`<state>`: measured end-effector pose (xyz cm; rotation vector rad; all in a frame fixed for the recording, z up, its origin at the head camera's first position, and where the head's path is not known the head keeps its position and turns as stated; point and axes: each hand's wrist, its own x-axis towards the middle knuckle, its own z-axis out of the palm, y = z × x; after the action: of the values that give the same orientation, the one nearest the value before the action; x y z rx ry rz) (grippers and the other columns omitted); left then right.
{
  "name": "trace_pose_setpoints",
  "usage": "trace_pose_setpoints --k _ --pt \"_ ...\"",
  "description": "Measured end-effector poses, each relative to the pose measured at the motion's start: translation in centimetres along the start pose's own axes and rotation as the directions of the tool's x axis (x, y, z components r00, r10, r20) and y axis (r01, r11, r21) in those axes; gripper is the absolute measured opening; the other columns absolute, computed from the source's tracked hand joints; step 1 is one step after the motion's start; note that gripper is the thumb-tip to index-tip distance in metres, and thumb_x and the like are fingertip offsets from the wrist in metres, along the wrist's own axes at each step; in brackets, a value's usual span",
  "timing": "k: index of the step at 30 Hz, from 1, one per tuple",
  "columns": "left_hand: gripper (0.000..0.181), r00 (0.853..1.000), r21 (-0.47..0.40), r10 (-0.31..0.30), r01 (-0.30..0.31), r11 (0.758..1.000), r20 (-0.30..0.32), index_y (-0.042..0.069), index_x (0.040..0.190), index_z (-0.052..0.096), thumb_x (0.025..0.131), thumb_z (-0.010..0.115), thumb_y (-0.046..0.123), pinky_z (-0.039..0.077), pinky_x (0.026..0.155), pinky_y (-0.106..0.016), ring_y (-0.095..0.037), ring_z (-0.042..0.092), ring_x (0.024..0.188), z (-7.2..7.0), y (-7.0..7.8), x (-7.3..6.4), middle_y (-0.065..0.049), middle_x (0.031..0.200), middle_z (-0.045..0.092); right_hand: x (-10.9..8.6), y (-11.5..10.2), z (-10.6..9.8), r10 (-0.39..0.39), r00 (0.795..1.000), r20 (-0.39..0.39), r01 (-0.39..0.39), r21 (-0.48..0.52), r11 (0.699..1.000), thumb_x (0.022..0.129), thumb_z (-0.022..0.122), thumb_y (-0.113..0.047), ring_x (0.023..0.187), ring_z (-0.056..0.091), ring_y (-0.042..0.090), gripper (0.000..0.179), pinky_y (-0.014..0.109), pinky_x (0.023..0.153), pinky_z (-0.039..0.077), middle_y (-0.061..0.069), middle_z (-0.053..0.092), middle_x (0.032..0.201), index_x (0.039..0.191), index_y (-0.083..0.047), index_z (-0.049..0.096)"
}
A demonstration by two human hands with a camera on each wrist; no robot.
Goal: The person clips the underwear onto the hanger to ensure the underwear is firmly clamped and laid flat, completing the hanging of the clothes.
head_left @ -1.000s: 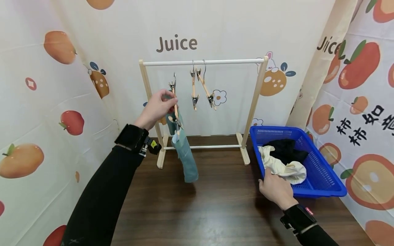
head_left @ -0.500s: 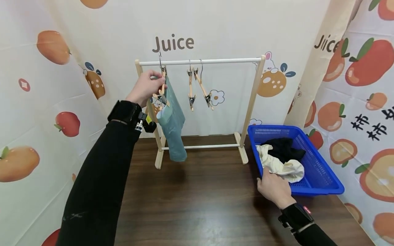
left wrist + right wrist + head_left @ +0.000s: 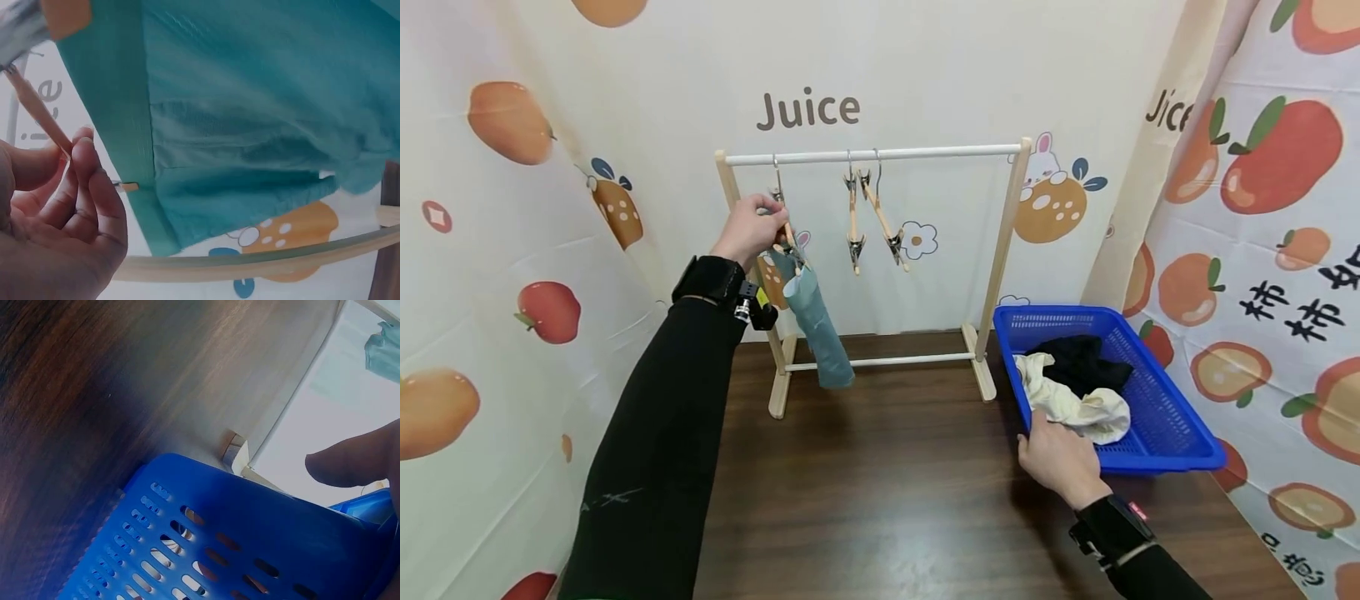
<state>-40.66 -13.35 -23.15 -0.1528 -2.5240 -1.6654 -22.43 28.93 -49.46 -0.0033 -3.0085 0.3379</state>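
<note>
My left hand (image 3: 751, 228) pinches the wooden bar of a clip hanger (image 3: 789, 236) between thumb and fingertips, beside the rack's left post. The hanger's metal hook meets the white top rod near its left end. Teal trousers (image 3: 820, 329) hang from the hanger's clips; in the left wrist view their teal cloth (image 3: 237, 119) fills much of the picture beside the fingers. At the right, my right hand (image 3: 1060, 457) grips the near left rim of a blue plastic basket (image 3: 1180, 408). The right wrist view shows the thumb (image 3: 353, 459) by the rim, other fingers hidden.
Two bare wooden clip hangers (image 3: 853, 221) hang near the middle of the wooden drying rack (image 3: 1002, 250). Cream cloth (image 3: 1075, 404) and black cloth (image 3: 1081, 364) lie in the basket. Fruit-printed curtains (image 3: 925, 75) stand behind and at both sides of the brown tabletop (image 3: 880, 492).
My left hand has carried the hanger and trousers left and up to the rod, then slightly down, the hook now at the rod. The right hand stays at the basket rim.
</note>
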Motion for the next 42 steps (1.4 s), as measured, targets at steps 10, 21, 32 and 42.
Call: trace_pose_setpoints --k 10,21,32,42 --pt "0.019 0.999 -0.072 0.020 -0.016 0.997 0.050 0.005 0.122 0.051 0.108 0.049 0.018 0.048 0.067 -0.019 -0.007 0.059 0.074 -0.5 0.8 -0.3 -0.007 0.105 0.056 -0.1 -0.3 -0.4 0.005 1.000 -0.017 -0.005 -0.011 1.000 0.096 0.063 -0.024 0.056 0.060 0.034 0.031 0.050 0.047 0.045 0.016 0.060 0.068 0.101 0.005 0.053" --pt "0.035 0.979 -0.275 -0.133 0.173 0.946 0.158 0.002 0.136 0.049 0.108 0.051 0.022 0.044 0.070 -0.021 -0.009 0.056 0.080 -1.2 1.1 0.0 -0.004 0.107 0.056 -0.3 -0.5 0.3 0.007 1.000 -0.003 -0.007 -0.007 1.000 0.096 0.064 -0.025 0.059 0.061 0.035 0.034 0.053 0.050 0.046 0.017 0.062 0.072 0.106 0.006 0.053" --pt "0.022 0.928 -0.341 -0.179 0.293 0.893 0.328 0.008 0.125 0.049 0.105 0.056 0.015 0.044 0.072 -0.021 -0.010 0.055 0.081 -3.5 0.6 -0.6 -0.005 0.114 0.051 -0.2 -0.3 0.1 0.013 1.000 -0.002 -0.013 -0.015 1.000 0.096 0.062 -0.024 0.061 0.062 0.037 0.033 0.053 0.051 0.046 0.018 0.063 0.073 0.106 0.006 0.053" --pt "0.060 0.979 0.448 -0.074 -0.020 0.894 0.191 0.002 0.098 0.055 0.097 0.056 0.062 0.038 0.061 -0.029 -0.012 0.045 0.059 -3.1 3.3 -5.1 0.001 0.070 0.044 -0.2 -0.5 -0.1 0.026 1.000 0.011 -0.026 -0.013 1.000 0.096 0.062 -0.025 0.062 0.062 0.038 0.033 0.054 0.052 0.047 0.020 0.063 0.074 0.105 0.006 0.053"
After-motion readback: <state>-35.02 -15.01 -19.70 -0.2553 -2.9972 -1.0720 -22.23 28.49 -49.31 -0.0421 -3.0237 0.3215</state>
